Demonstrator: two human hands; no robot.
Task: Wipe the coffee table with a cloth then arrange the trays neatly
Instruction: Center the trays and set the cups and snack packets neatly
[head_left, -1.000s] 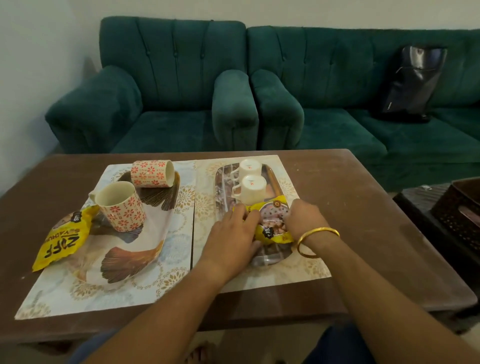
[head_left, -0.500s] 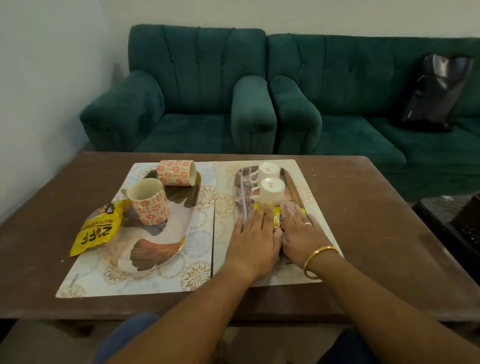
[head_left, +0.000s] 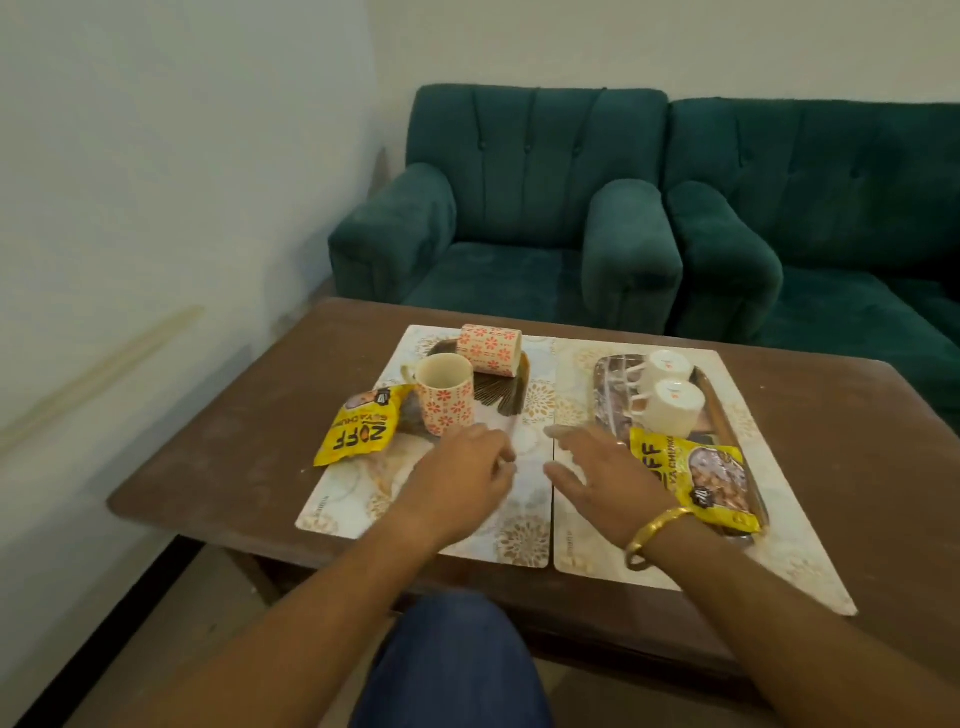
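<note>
Our left grip (head_left: 462, 478) and right grip (head_left: 602, 475) are both loose, holding nothing. The leaf tray (head_left: 496, 401) sits under and just ahead of the left one. The clear tray (head_left: 605, 395) lies just right of the right one, long axes running away from us.

A green armchair (head_left: 519, 249) sits just beside a matching sofa (head_left: 841, 234); an upright floral mug (head_left: 447, 402) stands before a tipped floral mug (head_left: 491, 351); two white cups (head_left: 675, 413) lie close together.
</note>
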